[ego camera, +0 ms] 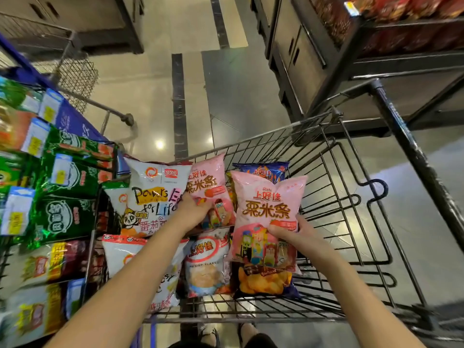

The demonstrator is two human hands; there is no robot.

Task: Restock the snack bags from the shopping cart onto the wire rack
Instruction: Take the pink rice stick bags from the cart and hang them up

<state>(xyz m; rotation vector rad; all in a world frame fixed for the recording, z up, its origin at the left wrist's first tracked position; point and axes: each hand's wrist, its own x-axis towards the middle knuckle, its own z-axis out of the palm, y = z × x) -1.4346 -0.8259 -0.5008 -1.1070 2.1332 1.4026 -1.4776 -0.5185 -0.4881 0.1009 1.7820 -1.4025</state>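
Both of my hands are inside the wire shopping cart (351, 187). My right hand (293, 233) grips the right edge of a pink snack bag (266, 207), held raised above the other bags. My left hand (194, 209) is closed on the lower part of a second pink snack bag (211, 187), which stands against the cart's far wall. Around them lie white tomato chip bags (153, 194), a shrimp flakes bag (207, 264), a dark barbecue chip bag (263, 282) and a blue bag (261, 170). The wire rack (52, 187) on the left holds green and other snack bags.
Dark shelving (376, 59) with red packs rises at the right, close to the cart's black frame (411, 151). A blue sign panel (72, 119) edges the rack. An empty wire basket (75, 74) stands at upper left. The tiled aisle floor (190, 84) runs ahead. My feet show below the cart.
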